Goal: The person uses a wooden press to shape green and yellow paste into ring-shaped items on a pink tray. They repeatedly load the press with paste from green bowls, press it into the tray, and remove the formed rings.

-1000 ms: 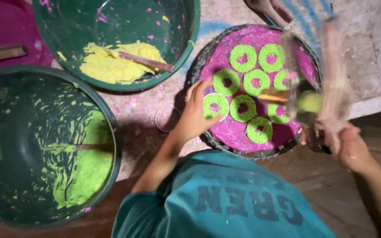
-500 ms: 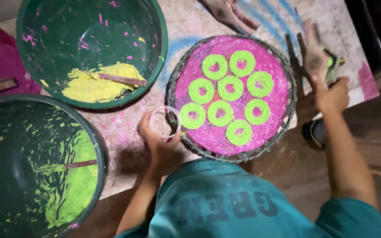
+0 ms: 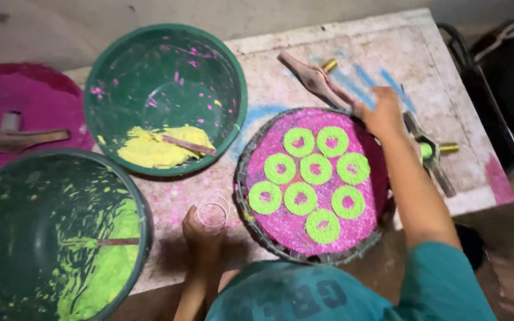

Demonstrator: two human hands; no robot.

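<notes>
Where held, glass ring (image 3: pixel 212 209) flat, axis upward

We see almost no free table: the round tray (image 3: pixel 245 196) with green rings fills the middle, and the basin with yellow powder (image 3: pixel 165 98) stands at its ten o'clock, nearly touching it. The basin with green powder (image 3: pixel 49 238) blocks the eight o'clock side, leaving only a narrow pink-dusted strip between. At one o'clock, bare table (image 3: pixel 382 47) is open, with two metal tools (image 3: pixel 313 77) beside it.
</notes>
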